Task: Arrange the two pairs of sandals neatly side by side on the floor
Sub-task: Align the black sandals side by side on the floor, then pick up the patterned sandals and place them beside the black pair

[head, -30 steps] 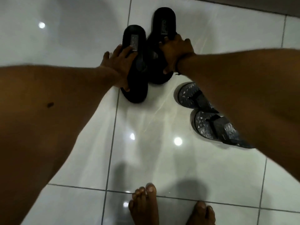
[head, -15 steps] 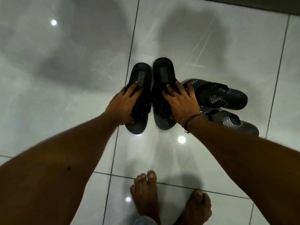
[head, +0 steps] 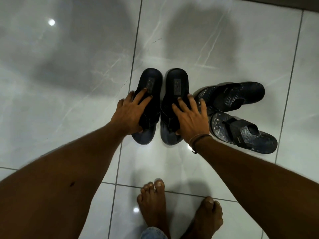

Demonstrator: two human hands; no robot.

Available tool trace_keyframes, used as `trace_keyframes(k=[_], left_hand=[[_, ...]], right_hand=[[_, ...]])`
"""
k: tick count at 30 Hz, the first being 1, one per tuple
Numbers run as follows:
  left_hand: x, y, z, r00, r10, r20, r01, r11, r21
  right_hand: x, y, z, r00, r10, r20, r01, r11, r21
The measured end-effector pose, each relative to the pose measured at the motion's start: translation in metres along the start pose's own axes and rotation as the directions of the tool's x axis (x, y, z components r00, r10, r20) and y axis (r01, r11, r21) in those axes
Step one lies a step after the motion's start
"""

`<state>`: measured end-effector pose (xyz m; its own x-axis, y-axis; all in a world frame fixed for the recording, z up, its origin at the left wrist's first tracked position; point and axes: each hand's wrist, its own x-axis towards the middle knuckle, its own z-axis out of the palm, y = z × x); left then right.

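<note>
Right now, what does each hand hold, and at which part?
The left hand grips the left black sandal around its strap; the right hand grips the right black sandal likewise.

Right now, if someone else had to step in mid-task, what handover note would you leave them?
Left hand: grip on the left black sandal, fingers over its strap.
Right hand: grip on the right black sandal, same way.
Black pair: flat on the tile floor, parallel, a narrow gap between them, ends roughly level.
Patterned pair: to the right, untouched. The far patterned sandal lies angled away, and the near patterned sandal splays the other way; their near ends almost meet beside the right hand.
Done: black pair looks lined up.
Left: release it, then turn the patterned pair parallel alongside.
</note>
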<state>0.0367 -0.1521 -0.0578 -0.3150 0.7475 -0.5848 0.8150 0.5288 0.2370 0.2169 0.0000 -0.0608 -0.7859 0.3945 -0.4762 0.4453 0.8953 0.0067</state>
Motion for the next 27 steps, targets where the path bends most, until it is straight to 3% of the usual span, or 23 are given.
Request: trace_keyframes(k=[2, 5, 8, 9, 10, 12, 13, 14, 16, 19, 21, 24, 27], left_hand=[[0.0, 0.0, 0.001, 1.0, -0.008, 0.017, 0.008, 0.999, 0.039], [-0.005, -0.001, -0.002, 0.999, -0.034, -0.01, 0.035, 0.993, 0.115], [-0.003, 0.019, -0.02, 1.0, 0.008, -0.001, -0.008, 0.986, 0.165], [0.005, 0.033, -0.03, 0.999, 0.044, 0.009, -0.045, 0.98, 0.193], [0.017, 0.05, -0.042, 0.996, 0.087, 0.022, -0.09, 0.972, 0.217], [0.052, 0.095, -0.065, 0.972, 0.228, 0.055, -0.234, 0.938, 0.256], [0.071, 0.119, -0.074, 0.945, 0.317, 0.078, -0.326, 0.903, 0.278], [0.09, 0.146, -0.082, 0.906, 0.408, 0.111, -0.422, 0.853, 0.306], [0.125, 0.195, -0.09, 0.816, 0.55, 0.178, -0.572, 0.723, 0.387], [0.159, 0.236, -0.084, 0.717, 0.63, 0.297, -0.665, 0.492, 0.562], [0.169, 0.245, -0.071, 0.702, 0.609, 0.369, -0.678, 0.413, 0.608], [0.173, 0.244, -0.063, 0.769, 0.536, 0.348, -0.625, 0.516, 0.586], [0.167, 0.242, -0.066, 0.875, 0.404, 0.266, -0.483, 0.751, 0.45]], right_hand=[[-0.002, -0.001, -0.004, 1.0, -0.002, 0.006, 0.002, 1.0, 0.004], [-0.027, 0.003, -0.011, 0.994, 0.023, -0.107, -0.016, 0.998, 0.068], [-0.082, 0.014, -0.009, 0.953, 0.267, -0.141, -0.222, 0.936, 0.272], [-0.101, 0.02, -0.008, 0.894, 0.436, -0.098, -0.371, 0.847, 0.38], [-0.116, 0.028, -0.005, 0.788, 0.616, -0.023, -0.53, 0.696, 0.485], [-0.127, 0.049, -0.002, 0.483, 0.856, 0.186, -0.734, 0.28, 0.619], [-0.124, 0.061, 0.0, 0.362, 0.885, 0.292, -0.773, 0.11, 0.624], [-0.122, 0.074, 0.003, 0.286, 0.875, 0.392, -0.796, -0.011, 0.605], [-0.115, 0.097, 0.011, 0.257, 0.791, 0.556, -0.828, -0.117, 0.549], [-0.1, 0.115, 0.021, 0.324, 0.682, 0.656, -0.865, -0.068, 0.498], [-0.093, 0.127, 0.027, 0.381, 0.683, 0.623, -0.867, 0.03, 0.497], [-0.092, 0.157, 0.033, 0.533, 0.687, 0.494, -0.82, 0.276, 0.501], [-0.095, 0.2, 0.035, 0.767, 0.53, 0.362, -0.641, 0.653, 0.403]])
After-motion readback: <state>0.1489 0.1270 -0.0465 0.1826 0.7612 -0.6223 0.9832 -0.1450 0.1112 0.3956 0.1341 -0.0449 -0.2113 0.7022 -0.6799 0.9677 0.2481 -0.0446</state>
